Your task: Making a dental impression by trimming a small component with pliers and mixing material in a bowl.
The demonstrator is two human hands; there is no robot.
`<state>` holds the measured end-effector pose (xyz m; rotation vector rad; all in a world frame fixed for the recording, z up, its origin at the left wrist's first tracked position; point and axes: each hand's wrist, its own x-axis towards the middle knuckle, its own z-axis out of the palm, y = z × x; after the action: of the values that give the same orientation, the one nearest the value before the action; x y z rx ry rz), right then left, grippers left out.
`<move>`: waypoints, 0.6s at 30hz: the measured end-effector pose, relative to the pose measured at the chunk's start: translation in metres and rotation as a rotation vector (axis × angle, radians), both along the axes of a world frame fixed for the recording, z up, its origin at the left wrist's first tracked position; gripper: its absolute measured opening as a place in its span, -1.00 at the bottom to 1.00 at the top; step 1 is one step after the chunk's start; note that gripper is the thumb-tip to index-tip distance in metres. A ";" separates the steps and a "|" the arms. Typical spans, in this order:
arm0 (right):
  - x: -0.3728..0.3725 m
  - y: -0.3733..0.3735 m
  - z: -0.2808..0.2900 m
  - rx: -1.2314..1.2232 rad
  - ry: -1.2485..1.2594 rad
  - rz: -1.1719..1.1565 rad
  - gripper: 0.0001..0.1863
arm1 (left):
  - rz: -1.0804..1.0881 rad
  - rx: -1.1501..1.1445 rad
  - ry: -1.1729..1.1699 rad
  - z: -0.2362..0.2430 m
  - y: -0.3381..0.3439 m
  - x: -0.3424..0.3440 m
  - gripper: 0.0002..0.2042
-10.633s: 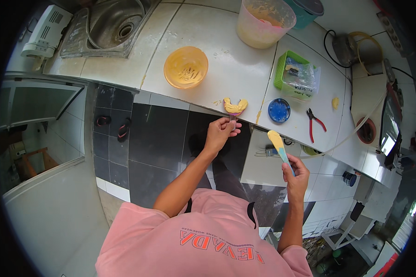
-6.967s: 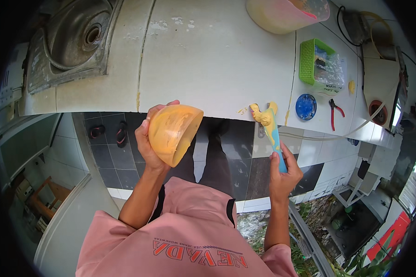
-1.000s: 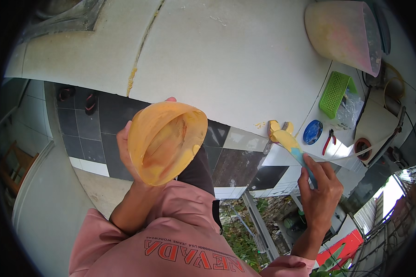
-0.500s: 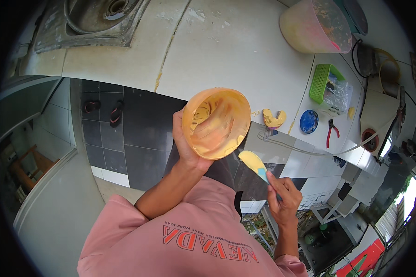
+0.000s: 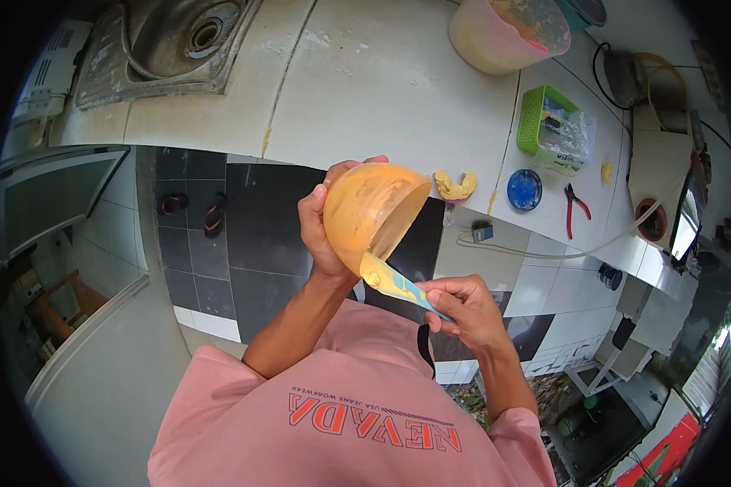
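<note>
My left hand (image 5: 320, 243) is wrapped round an orange mixing bowl (image 5: 367, 207), tilted so that its mouth faces right and slightly down. Yellow paste coats the bowl's wall. In my right hand (image 5: 469, 310) is a blue spatula (image 5: 408, 293) with thick yellow paste along its blade. The blade's tip meets the bowl at the lower end of its rim; whether it reaches inside is hidden. Just beyond the bowl, a horseshoe-shaped dental impression (image 5: 456, 187) filled with yellow material sits at the counter's edge.
On the white tiled counter (image 5: 382, 105) are a metal sink (image 5: 162, 49) at far left, a pinkish plastic tub (image 5: 495, 40), a green basket (image 5: 531, 122) with plastic bags, a blue round lid (image 5: 525, 190) and red-handled pliers (image 5: 571, 213). A thin hose crosses the right side.
The bowl has turned from showing its inside to showing its outer wall, mouth to the right. My right hand has moved left, bringing the spatula against the bowl's rim.
</note>
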<state>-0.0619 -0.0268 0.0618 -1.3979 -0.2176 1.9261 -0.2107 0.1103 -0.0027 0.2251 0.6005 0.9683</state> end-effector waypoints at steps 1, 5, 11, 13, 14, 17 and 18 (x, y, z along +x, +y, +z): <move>-0.001 -0.007 -0.004 0.066 0.078 -0.117 -0.69 | 0.054 -0.048 0.007 0.003 -0.001 0.003 -0.51; -0.022 -0.013 -0.020 0.447 -0.726 -0.402 -0.72 | 0.139 -0.269 0.024 0.003 -0.011 0.004 -0.56; -0.050 -0.032 -0.054 0.747 -1.358 -0.079 -0.55 | 0.275 -0.226 -0.079 0.003 -0.008 0.020 -0.54; -0.038 -0.062 -0.056 0.644 -1.299 -0.064 -0.66 | 0.285 -0.199 -0.040 -0.002 -0.004 0.020 -0.54; -0.030 -0.065 -0.054 0.648 -1.293 -0.063 -0.66 | 0.280 -0.186 0.004 -0.002 -0.005 0.017 -0.55; -0.010 -0.048 -0.029 0.584 -1.244 -0.166 -0.70 | 0.201 -0.067 0.096 0.004 -0.009 0.012 -0.54; -0.003 -0.034 -0.020 0.579 -1.248 -0.166 -0.70 | 0.198 -0.071 0.093 0.009 -0.011 0.012 -0.54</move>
<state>-0.0649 -0.0607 0.0413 -1.8866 -1.0822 0.5306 -0.1984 0.0997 0.0061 0.1498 0.7517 1.1297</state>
